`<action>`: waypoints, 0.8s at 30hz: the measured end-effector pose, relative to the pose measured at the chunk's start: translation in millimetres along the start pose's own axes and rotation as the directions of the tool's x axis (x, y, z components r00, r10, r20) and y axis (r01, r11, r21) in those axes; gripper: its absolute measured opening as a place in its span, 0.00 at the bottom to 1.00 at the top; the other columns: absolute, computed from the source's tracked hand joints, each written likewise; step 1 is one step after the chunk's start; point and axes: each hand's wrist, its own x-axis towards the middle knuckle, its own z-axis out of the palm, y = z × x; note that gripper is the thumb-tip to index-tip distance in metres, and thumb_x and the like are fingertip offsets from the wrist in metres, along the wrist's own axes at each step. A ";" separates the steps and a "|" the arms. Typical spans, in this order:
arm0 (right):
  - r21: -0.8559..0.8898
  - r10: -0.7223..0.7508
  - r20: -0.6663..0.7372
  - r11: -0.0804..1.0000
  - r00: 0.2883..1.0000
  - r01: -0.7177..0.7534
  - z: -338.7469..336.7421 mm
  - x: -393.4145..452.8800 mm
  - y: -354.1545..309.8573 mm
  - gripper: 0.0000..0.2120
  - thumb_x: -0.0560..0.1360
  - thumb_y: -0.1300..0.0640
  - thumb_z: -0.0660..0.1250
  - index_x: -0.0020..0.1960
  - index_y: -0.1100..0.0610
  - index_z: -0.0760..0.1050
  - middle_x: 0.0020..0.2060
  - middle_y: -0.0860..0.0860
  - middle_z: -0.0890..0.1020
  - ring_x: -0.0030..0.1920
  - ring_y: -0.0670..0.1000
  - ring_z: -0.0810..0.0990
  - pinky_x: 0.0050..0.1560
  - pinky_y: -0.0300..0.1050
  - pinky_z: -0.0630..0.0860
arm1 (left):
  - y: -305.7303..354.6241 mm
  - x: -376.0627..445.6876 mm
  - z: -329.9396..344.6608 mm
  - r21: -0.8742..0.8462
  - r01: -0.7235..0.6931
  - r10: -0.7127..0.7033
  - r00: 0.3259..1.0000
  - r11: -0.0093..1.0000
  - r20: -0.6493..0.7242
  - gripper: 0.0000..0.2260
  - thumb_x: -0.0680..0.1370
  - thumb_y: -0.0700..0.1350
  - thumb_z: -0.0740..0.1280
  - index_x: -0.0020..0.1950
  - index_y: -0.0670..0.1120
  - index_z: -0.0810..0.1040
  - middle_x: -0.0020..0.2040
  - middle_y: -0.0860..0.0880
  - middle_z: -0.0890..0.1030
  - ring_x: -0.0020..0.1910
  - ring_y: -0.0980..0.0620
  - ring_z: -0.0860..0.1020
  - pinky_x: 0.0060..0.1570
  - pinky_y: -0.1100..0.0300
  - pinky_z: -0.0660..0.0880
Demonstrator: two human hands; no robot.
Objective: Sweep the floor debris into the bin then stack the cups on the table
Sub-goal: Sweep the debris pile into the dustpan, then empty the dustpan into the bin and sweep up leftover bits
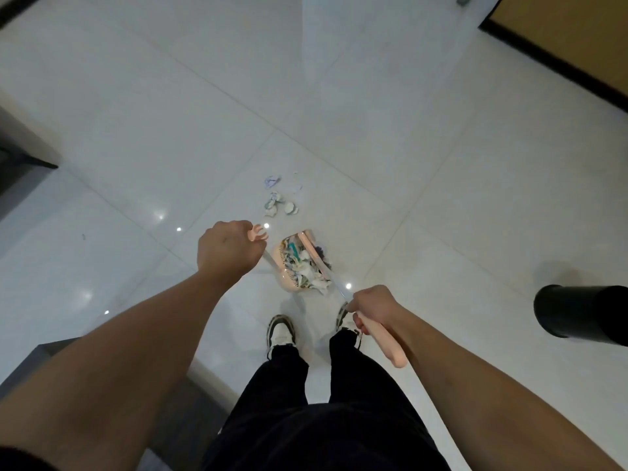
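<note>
A pink dustpan [287,277] full of torn paper scraps hangs just in front of my feet. My left hand [227,248] grips the top of its long handle, whose pink clip [260,231] sticks out past my fingers. My right hand [372,309] grips the pink broom handle [385,345]; the broom head [314,253] lies across the dustpan's mouth. A small heap of paper debris [280,200] lies on the white tiles beyond the pan. A black bin [577,314] stands at the right edge. No cups or table are in view.
Glossy white floor tiles [170,130] stretch ahead. A dark-trimmed wall or door [560,39] runs along the upper right. Dark furniture edges sit at the left [23,154] and lower left [51,355]. My shoes [280,333] stand right behind the dustpan.
</note>
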 end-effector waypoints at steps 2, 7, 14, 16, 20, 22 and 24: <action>-0.013 -0.020 0.010 1.000 1.000 0.020 -4.5 -9.2 -10.9 0.06 0.72 0.68 0.69 0.47 0.70 0.78 0.29 0.60 0.75 0.21 0.53 0.71 0.23 0.38 0.69 | -1.6 0.1 -9.0 -0.020 0.015 -0.015 1.000 1.000 -0.002 0.13 0.71 0.56 0.64 0.32 0.48 0.73 0.28 0.51 0.73 0.29 0.48 0.72 0.29 0.61 0.63; -0.006 -0.099 0.013 0.995 0.995 0.099 -9.1 -37.3 -37.5 0.04 0.73 0.66 0.69 0.46 0.67 0.76 0.30 0.60 0.75 0.23 0.53 0.71 0.23 0.38 0.66 | -4.3 10.5 -44.4 -0.061 0.022 -0.024 0.999 0.998 -0.039 0.11 0.69 0.53 0.65 0.31 0.48 0.74 0.27 0.50 0.74 0.30 0.47 0.73 0.29 0.61 0.63; 0.124 -0.166 -0.089 0.976 0.982 0.176 -22.6 -72.7 -49.6 0.10 0.72 0.65 0.71 0.52 0.68 0.78 0.27 0.58 0.75 0.24 0.52 0.71 0.23 0.38 0.67 | 18.4 36.4 -100.9 -0.065 -0.105 0.096 0.987 0.992 -0.129 0.11 0.70 0.54 0.66 0.32 0.49 0.75 0.28 0.51 0.75 0.30 0.49 0.73 0.30 0.60 0.65; 0.168 -0.186 -0.130 0.964 0.974 0.207 -31.3 -83.8 -48.3 0.10 0.72 0.65 0.71 0.53 0.68 0.79 0.27 0.58 0.76 0.23 0.52 0.71 0.23 0.39 0.68 | 33.1 40.5 -113.8 -0.071 -0.150 0.138 0.978 0.986 -0.155 0.11 0.70 0.54 0.65 0.33 0.48 0.77 0.28 0.50 0.75 0.30 0.49 0.74 0.30 0.60 0.65; 0.235 -0.212 -0.217 0.936 0.953 0.262 -58.1 -111.6 -42.5 0.07 0.73 0.64 0.70 0.48 0.67 0.79 0.27 0.57 0.75 0.23 0.51 0.72 0.22 0.38 0.68 | 74.0 40.3 -135.7 -0.094 -0.246 0.222 0.952 0.965 -0.211 0.12 0.71 0.55 0.64 0.34 0.48 0.78 0.28 0.50 0.76 0.30 0.48 0.74 0.30 0.60 0.67; 0.273 -0.217 -0.255 0.919 0.942 0.286 -74.5 -125.2 -38.4 0.06 0.73 0.65 0.70 0.48 0.67 0.78 0.27 0.57 0.75 0.22 0.51 0.71 0.22 0.37 0.67 | 100.9 36.7 -145.9 -0.094 -0.289 0.263 0.938 0.953 -0.226 0.12 0.71 0.55 0.64 0.34 0.48 0.77 0.28 0.49 0.76 0.31 0.46 0.75 0.31 0.59 0.69; 0.309 -0.223 -0.296 0.898 0.929 0.314 -92.3 -136.1 -31.7 0.06 0.74 0.65 0.69 0.49 0.67 0.78 0.27 0.56 0.74 0.22 0.50 0.71 0.21 0.36 0.67 | 131.1 31.6 -153.8 -0.081 -0.334 0.308 0.921 0.939 -0.238 0.12 0.70 0.55 0.64 0.34 0.48 0.77 0.29 0.49 0.76 0.32 0.45 0.76 0.33 0.58 0.71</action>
